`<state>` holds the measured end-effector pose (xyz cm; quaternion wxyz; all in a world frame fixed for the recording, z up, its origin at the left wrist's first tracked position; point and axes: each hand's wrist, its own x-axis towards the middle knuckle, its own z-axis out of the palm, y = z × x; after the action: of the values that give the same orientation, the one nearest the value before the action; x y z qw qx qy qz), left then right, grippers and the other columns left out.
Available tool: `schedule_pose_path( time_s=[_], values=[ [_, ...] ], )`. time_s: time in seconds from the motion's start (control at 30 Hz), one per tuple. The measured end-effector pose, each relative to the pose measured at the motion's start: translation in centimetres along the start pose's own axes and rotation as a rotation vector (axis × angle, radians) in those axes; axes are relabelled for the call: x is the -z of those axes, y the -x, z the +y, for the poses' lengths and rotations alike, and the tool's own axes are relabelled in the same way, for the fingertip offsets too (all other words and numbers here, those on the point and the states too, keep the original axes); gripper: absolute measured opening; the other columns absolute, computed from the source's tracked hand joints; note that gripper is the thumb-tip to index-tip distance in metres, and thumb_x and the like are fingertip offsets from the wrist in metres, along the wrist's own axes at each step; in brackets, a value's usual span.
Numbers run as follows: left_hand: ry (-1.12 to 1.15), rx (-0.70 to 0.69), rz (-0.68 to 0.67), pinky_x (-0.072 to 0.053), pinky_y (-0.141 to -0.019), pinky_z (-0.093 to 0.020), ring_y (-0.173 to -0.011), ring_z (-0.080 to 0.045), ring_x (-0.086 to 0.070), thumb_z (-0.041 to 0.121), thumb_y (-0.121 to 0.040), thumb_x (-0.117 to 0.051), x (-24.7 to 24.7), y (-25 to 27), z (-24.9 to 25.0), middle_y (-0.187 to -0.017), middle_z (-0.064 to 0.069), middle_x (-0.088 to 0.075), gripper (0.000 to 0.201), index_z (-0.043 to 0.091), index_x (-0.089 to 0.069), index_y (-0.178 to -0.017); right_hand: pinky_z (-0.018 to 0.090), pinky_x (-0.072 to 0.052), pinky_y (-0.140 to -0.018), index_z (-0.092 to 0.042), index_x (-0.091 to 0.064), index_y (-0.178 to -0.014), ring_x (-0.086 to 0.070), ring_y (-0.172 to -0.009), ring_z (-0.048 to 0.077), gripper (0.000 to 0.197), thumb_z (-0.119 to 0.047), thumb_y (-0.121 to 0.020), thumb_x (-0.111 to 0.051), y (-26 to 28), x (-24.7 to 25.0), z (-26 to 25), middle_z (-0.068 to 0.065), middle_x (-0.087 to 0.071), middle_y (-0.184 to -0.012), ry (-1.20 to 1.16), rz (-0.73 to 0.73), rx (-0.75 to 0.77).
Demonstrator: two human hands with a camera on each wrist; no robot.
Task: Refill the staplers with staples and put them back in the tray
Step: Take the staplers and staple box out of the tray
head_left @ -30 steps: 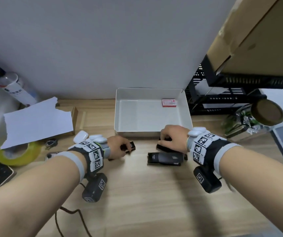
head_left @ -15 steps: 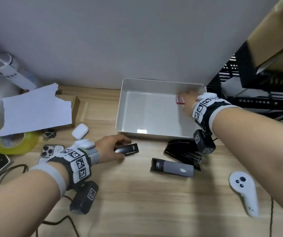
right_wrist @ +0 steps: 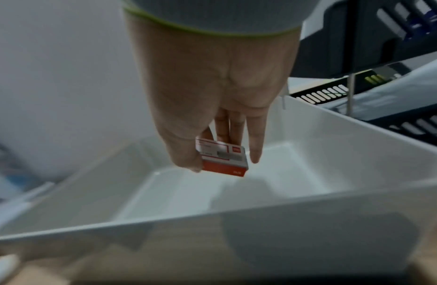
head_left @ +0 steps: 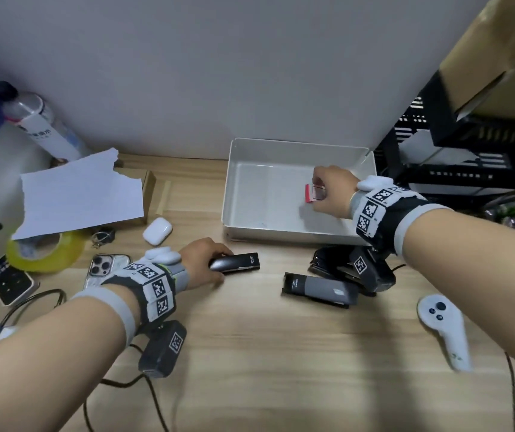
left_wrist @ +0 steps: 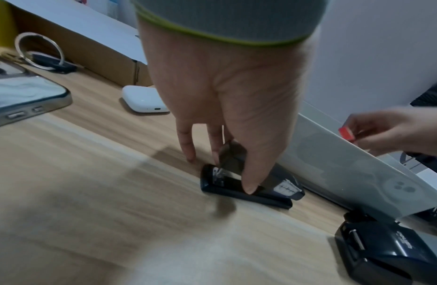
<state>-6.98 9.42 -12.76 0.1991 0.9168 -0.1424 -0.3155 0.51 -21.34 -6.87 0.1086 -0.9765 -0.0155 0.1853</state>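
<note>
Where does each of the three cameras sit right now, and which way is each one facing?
Head: worn on the head, looking forward and down at the desk; both forearms show, the left hand on a stapler, the right hand over the tray.
Left wrist: looks along the left hand to its fingers on that stapler.
Right wrist: looks along the right hand, which pinches the staple box above the tray.
Shared: the staple box shows in all three views.

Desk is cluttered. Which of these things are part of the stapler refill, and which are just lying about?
Job: staple box in right hand; stapler under left hand; two other staplers; tray.

Lying about: phone, earbud case, tape roll, paper, controller.
</note>
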Motion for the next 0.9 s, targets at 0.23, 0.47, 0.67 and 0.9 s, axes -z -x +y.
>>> schedule_pose_path(
  time_s=[0.23,0.47,0.67,0.9],
  values=[
    [-0.059,-0.010,0.177,-0.038,-0.075,-0.027,-0.102,-0.030,-0.061,0.017,-0.078,-0.073,-1.7,1.7,-2.2,-0.109,-0.010,-0.062,0.041,0.023,-0.069,-0.119,0.038,-0.047,-0.072,-0.020,-0.054,-0.098,-0.054,-0.080,0.024,0.035,-0.037,-0.071,-0.068,9.5,-2.6,-10.2,-0.001,-0.054,-0.093,-0.164,-0.006,0.355],
    [0.035,-0.064,0.300,-0.043,-0.077,-0.030,-0.096,-0.028,-0.060,0.019,-0.071,-0.081,-3.7,1.1,-3.0,-0.103,-0.009,-0.062,0.042,0.018,-0.070,-0.111,0.033,-0.041,-0.066,-0.017,-0.053,-0.106,-0.055,-0.103,0.028,0.035,-0.035,-0.079,-0.065,12.7,-13.3,-12.4,0.004,-0.054,-0.111,0.065,-0.119,0.420],
    [0.060,-0.158,0.304,-0.049,-0.079,-0.032,-0.090,-0.022,-0.061,0.024,-0.071,-0.083,-4.4,-0.1,-1.9,-0.097,0.000,-0.065,0.041,0.018,-0.069,-0.109,0.035,-0.043,-0.065,-0.017,-0.053,-0.112,-0.047,-0.109,0.027,0.030,-0.027,-0.084,-0.058,12.9,-16.8,-11.3,0.004,-0.050,-0.114,0.177,0.036,0.519],
    [0.110,-0.154,0.349,-0.045,-0.069,-0.021,-0.072,-0.003,-0.058,0.022,-0.076,-0.083,-5.2,-0.7,-1.8,-0.081,0.014,-0.067,0.028,0.030,-0.067,-0.098,0.039,-0.050,-0.088,-0.027,-0.056,-0.119,-0.056,-0.104,0.025,0.046,-0.029,-0.075,-0.071,11.8,-17.0,-9.3,0.000,-0.051,-0.114,0.114,0.072,0.563]
  ],
)
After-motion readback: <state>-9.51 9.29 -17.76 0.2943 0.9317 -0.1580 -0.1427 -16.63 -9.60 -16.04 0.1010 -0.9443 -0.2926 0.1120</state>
